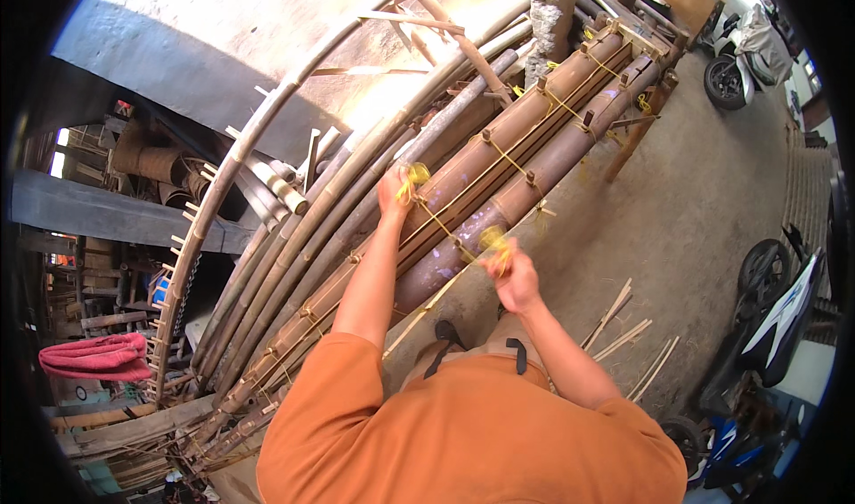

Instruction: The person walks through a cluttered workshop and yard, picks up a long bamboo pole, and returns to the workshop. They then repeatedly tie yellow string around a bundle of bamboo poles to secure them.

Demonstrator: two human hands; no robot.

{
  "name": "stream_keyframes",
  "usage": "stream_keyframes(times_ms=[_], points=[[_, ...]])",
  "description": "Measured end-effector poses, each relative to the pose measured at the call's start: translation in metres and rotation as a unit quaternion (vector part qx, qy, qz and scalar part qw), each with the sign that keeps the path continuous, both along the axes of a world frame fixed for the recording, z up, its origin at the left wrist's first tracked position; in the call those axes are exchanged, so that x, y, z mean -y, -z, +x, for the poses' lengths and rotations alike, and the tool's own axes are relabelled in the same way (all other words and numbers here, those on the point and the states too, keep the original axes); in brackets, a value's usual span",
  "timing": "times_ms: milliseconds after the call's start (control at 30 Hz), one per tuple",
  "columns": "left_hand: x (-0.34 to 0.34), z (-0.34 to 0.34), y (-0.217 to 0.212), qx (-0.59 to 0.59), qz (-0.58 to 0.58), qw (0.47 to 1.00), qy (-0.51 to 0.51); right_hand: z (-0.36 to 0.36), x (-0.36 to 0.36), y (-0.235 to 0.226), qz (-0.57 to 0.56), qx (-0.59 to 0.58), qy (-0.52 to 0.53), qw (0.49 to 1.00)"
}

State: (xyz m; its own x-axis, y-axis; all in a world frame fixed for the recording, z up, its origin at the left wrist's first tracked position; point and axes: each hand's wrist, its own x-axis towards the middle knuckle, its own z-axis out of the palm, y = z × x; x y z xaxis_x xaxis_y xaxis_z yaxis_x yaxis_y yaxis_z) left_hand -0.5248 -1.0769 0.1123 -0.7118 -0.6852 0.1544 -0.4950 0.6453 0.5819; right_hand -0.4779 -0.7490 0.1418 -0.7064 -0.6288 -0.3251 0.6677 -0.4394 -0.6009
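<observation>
Two thick brown bamboo poles (543, 166) run side by side in front of me, studded with short pegs (487, 136). Yellow cord (509, 158) crosses from one pole to the other between pegs. My left hand (391, 194) is closed on a bunch of yellow cord (416, 174) above the far pole. Past the near pole, on my side, my right hand (518, 283) grips another bunch of yellow cord (492, 239), blurred by motion. A length of cord stretches across the poles between both hands.
Long bamboo poles (334, 192) lie stacked beyond the pegged pair. At the left stands a curved pole with pegs (233, 159), near a red cloth (93, 358). Split bamboo strips (621, 337) lie on the floor. Motorcycles (773, 326) stand along the right.
</observation>
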Motion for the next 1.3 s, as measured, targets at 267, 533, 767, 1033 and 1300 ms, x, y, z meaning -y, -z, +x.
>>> stream_keyframes(times_ms=[267, 533, 767, 1033, 1300], points=[[0.006, 0.147, -0.093, 0.097, -0.015, 0.995, 0.030, 0.139, 0.057, -0.001, 0.005, 0.224, -0.309, 0.924], [-0.037, 0.250, -0.014, -0.129, 0.076, 0.979, 0.135, 0.151, 0.222, -0.115, 0.109, -0.426, -0.169, 0.882], [-0.047, 0.240, -0.059, 0.041, 0.051, 0.997, 0.046, 0.030, 0.261, -0.082, 0.320, -0.527, -0.371, 0.694], [-0.055, 0.231, -0.072, 0.079, 0.046, 0.995, 0.030, 0.134, 0.094, 0.000, 0.149, -0.616, -0.311, 0.708], [0.053, 0.151, -0.052, -0.088, -0.012, 0.996, 0.001, 0.152, 0.095, -0.024, 0.229, -0.704, -0.297, 0.603]])
